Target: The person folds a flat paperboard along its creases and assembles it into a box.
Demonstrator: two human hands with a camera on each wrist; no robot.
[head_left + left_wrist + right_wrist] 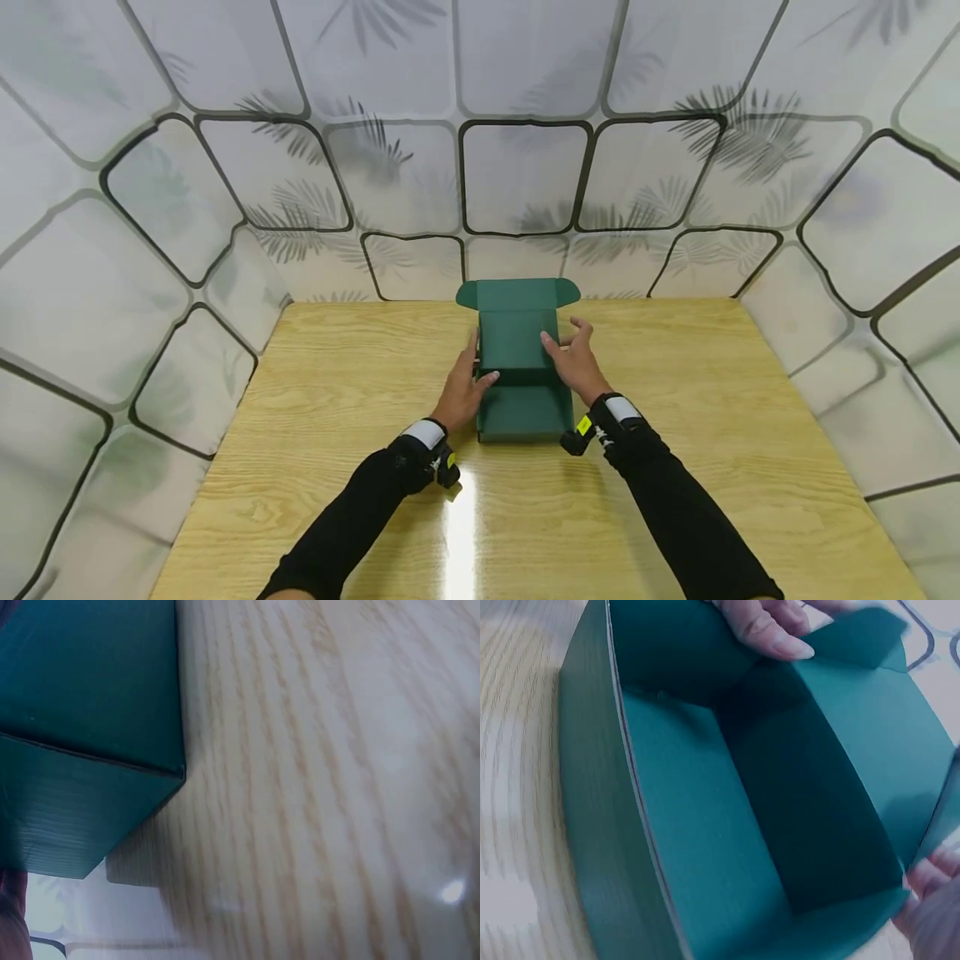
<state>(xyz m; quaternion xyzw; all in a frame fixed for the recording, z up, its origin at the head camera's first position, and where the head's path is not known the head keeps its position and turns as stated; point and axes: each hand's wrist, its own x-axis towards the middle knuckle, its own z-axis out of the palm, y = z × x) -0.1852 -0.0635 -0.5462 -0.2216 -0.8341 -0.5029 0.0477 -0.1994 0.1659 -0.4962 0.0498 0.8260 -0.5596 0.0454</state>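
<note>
Left hand (459, 393) gripped the green box (525, 414) by its left wall, thumb over the rim. Right hand (576, 364) had its thumb at the lid (513, 337); couldn't tell if pinching. Box sat open on the bench (360, 367).

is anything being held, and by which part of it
The green box: the left hand grips its left wall near the lid, thumb over the edge. The right hand touches the lid's right edge; whether it grips cannot be told.
</note>
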